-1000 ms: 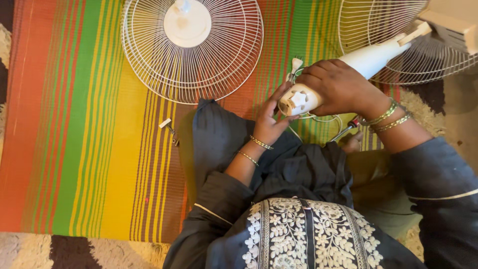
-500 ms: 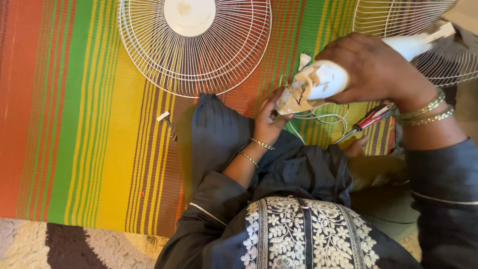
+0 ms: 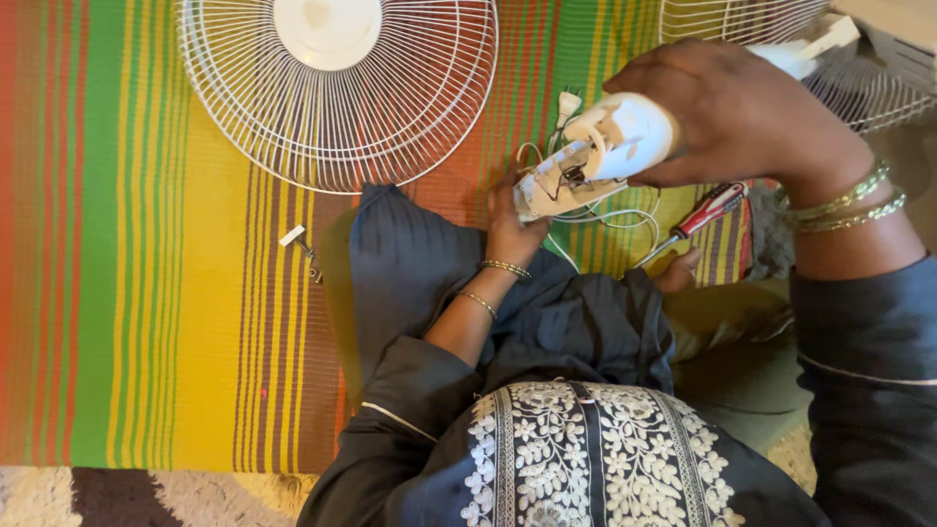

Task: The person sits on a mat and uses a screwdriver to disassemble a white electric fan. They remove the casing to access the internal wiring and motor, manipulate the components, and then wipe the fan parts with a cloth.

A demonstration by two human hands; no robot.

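Two hands are on the white fan motor housing (image 3: 625, 141), which is held up off the floor above the person's lap, with its open end and bare wires turned toward the left hand (image 3: 514, 229). The right hand (image 3: 742, 117) is wrapped over the rounded back of the housing in a full grip; the left hand's fingers are curled up under the open end and seem to pinch its lower edge, though the fingertips themselves are hidden. To my eye the work is at that open end, so the right hand would do well to hold the body steady and not twist it, leaving the left hand free to work gently and not tug the thin wires. The white cord (image 3: 610, 220) loops loosely beneath and could snag if the housing is swung about. A red-handled screwdriver (image 3: 705, 213) lies on the striped mat (image 3: 146, 293) just below the right wrist, within easy reach. A round wire fan guard (image 3: 337, 93) lies beyond, and a small white part (image 3: 293, 236) sits on the mat, well apart to the left.
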